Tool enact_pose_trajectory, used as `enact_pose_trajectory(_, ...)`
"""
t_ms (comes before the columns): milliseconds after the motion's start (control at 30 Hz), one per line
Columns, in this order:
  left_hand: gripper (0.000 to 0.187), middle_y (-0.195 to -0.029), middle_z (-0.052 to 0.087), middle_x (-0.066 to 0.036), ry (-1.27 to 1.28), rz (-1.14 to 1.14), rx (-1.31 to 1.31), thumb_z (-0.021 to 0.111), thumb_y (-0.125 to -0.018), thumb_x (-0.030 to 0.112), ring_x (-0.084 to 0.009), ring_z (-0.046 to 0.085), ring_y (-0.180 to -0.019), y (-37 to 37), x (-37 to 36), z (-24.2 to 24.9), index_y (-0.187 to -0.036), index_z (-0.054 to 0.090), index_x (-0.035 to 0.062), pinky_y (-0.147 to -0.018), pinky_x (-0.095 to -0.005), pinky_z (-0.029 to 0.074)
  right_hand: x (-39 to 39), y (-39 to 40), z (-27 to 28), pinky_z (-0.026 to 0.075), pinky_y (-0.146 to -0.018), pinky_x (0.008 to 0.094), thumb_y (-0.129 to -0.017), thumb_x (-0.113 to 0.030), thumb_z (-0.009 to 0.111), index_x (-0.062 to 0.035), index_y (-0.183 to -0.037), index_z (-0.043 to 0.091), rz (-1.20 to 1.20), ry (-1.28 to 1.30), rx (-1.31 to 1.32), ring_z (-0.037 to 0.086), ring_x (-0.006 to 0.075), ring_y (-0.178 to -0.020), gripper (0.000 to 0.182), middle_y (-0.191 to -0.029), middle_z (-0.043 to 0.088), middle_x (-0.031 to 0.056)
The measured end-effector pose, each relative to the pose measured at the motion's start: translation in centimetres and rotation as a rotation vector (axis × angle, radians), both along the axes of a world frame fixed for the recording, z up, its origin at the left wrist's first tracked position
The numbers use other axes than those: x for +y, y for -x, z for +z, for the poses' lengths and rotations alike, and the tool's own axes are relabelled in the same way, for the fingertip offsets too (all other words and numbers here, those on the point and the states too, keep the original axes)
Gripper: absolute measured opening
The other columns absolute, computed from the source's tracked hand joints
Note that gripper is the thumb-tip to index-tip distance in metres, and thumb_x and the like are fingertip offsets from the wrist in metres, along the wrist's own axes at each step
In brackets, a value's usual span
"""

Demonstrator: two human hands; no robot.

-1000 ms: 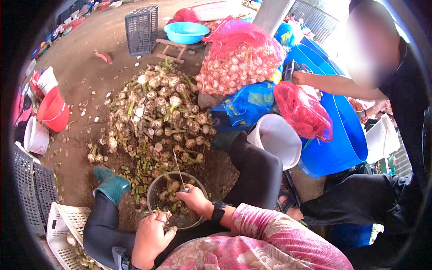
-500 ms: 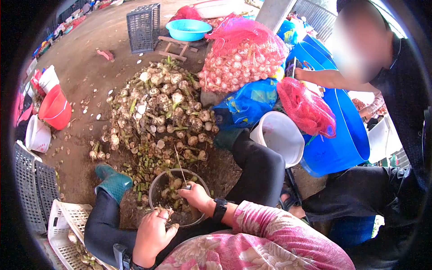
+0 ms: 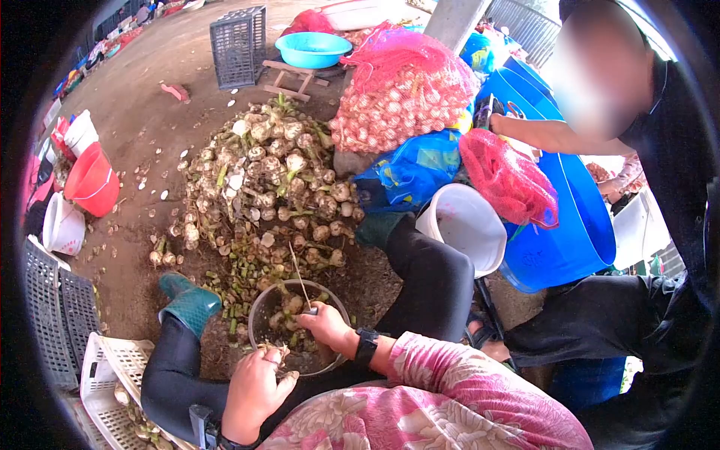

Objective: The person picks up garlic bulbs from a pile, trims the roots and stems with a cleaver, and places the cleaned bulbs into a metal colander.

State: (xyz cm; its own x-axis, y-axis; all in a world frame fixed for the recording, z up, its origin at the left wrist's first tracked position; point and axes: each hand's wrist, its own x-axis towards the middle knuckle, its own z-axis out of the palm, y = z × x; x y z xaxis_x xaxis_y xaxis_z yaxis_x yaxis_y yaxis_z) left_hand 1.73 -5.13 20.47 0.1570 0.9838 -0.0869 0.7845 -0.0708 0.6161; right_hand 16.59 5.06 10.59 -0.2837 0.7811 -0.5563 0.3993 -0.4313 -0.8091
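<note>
My right hand (image 3: 327,325) is closed round the handle of a knife (image 3: 298,271), whose thin blade points up and away over the bucket. A round bucket (image 3: 255,308) stands between my legs with garlic bulbs and cut stems inside. My left hand (image 3: 257,388) is at the bucket's near left rim, its fingers curled round a garlic bulb (image 3: 279,358) that shows only in part. Past the bucket lies a large heap of garlic (image 3: 262,176) with stems, with cut green stem pieces (image 3: 244,283) at its near edge.
White crate (image 3: 94,375) with garlic at lower left, black crates (image 3: 60,304) and a red bucket (image 3: 93,180) at left. White bucket (image 3: 471,232), blue tub (image 3: 551,262), red net sack of garlic (image 3: 405,101) at right. A co-worker (image 3: 675,187) sits at right.
The co-worker's arm and foot at the right have shifted slightly. My two hands, the knife and the bulb show almost no movement.
</note>
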Motion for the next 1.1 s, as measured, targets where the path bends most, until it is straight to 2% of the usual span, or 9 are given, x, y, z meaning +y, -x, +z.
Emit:
enact_pose_trajectory(433, 0.035, -0.084, 0.057, -0.017, 0.026, 0.014, -0.006, 0.065, -0.066, 0.022, -0.0344, 0.055, -0.08, 0.0, 0.0, -0.4, -0.093, 0.055, 0.0013, -0.071, -0.0403, 0.044, 0.0, -0.1, -0.3, 0.044, -0.057, 0.0307, -0.072, -0.024, 0.057, -0.0019, -0.087, 0.057, 0.034, -0.052, -0.049, 0.055, 0.0185, -0.059, 0.027, -0.065, 0.057, 0.0067)
enact_pose_trajectory(833, 0.036, -0.086, 0.058, -0.019, 0.061, 0.032, 0.001, 0.065, -0.067, 0.021, -0.0351, 0.055, -0.083, -0.3, 0.0, 0.2, -0.093, 0.056, -0.0005, -0.074, -0.0399, 0.044, -0.1, 0.0, -1.2, 0.043, -0.054, 0.0297, -0.073, -0.021, 0.057, -0.0017, -0.088, 0.058, -0.003, -0.042, 0.014, 0.053, 0.0143, -0.057, 0.025, -0.064, 0.057, 0.0051)
enact_pose_trajectory(1100, 0.035, -0.083, 0.058, -0.019, 0.021, 0.035, -0.035, 0.065, -0.067, 0.022, -0.0345, 0.055, -0.081, -0.3, -0.1, 0.0, -0.093, 0.056, -0.0001, -0.073, -0.0407, 0.044, 0.0, -0.3, 0.8, 0.044, -0.056, 0.0305, -0.073, -0.023, 0.057, -0.0019, -0.09, 0.058, 0.037, 0.028, -0.004, 0.054, 0.0163, -0.059, 0.027, -0.065, 0.057, 0.0073)
